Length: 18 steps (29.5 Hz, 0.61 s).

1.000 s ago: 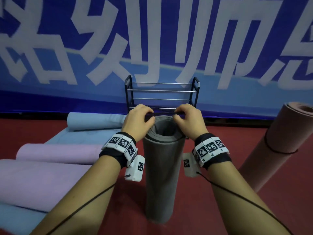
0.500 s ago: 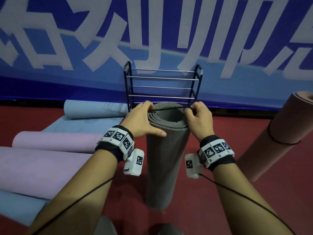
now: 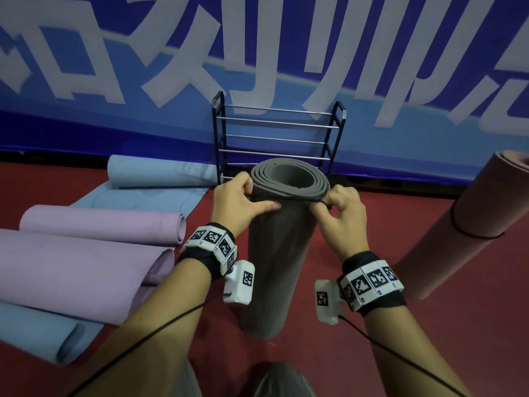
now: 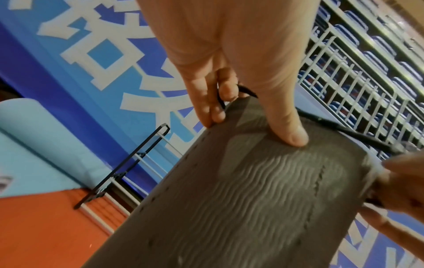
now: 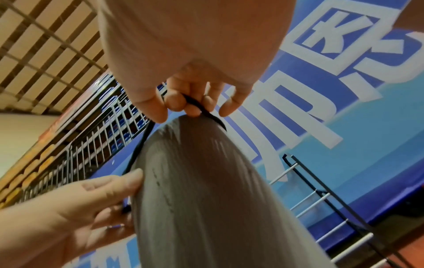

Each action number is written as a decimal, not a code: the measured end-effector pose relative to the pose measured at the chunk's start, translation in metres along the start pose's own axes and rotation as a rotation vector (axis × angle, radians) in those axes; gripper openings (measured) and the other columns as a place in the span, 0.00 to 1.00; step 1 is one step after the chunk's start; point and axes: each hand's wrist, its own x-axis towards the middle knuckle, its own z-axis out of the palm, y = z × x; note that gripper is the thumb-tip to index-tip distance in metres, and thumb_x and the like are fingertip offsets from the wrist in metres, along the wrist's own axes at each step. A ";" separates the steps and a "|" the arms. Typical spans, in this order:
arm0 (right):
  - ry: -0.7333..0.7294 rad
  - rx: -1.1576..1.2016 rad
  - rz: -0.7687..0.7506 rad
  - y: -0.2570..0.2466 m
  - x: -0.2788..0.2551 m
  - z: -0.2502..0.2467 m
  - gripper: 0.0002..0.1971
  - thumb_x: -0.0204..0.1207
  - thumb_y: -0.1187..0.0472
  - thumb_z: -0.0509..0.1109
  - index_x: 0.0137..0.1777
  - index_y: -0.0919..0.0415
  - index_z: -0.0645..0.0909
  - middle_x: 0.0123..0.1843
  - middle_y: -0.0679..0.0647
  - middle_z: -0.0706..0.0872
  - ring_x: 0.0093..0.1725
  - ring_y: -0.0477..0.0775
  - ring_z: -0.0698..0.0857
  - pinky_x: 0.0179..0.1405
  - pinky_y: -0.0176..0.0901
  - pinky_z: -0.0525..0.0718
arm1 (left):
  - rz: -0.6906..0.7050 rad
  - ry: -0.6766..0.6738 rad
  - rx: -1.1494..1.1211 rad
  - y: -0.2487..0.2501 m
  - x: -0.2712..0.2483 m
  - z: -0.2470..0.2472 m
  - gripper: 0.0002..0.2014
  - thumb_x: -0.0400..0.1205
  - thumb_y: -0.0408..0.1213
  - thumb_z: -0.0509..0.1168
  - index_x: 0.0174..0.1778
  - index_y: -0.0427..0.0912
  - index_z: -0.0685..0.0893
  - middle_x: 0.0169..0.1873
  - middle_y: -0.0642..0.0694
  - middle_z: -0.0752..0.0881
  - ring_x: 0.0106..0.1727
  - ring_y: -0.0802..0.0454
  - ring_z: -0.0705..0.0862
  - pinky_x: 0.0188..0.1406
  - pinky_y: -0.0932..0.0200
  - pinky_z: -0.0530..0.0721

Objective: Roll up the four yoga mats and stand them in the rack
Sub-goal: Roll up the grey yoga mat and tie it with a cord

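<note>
A grey rolled mat (image 3: 274,253) stands upright on the red floor in front of the black wire rack (image 3: 277,136). Both hands are at its top end, stretching a black elastic band (image 5: 140,145) round it just under the rim. My left hand (image 3: 257,197) hooks the band with curled fingers on the left side, thumb pressing the mat's wall (image 4: 252,199). My right hand (image 3: 326,206) pinches the band (image 3: 325,202) on the right side. The band's far stretch is hidden behind the roll.
A brownish-pink rolled mat (image 3: 458,230) with a black band round it leans at the right. On the left floor lie a partly rolled purple mat (image 3: 100,224) and a light blue mat (image 3: 160,171). A blue banner wall stands behind the rack.
The band, held across the roll's open top a second ago, has come down over the rim. Both hands moved apart and lower, onto the roll's sides.
</note>
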 end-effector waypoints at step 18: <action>-0.284 -0.201 0.462 0.089 -0.116 0.067 0.14 0.68 0.46 0.70 0.47 0.52 0.89 0.49 0.47 0.90 0.53 0.57 0.86 0.48 0.48 0.82 | -0.239 -0.109 0.115 -0.106 -0.089 0.053 0.08 0.71 0.43 0.64 0.42 0.46 0.83 0.30 0.48 0.84 0.36 0.41 0.82 0.38 0.45 0.83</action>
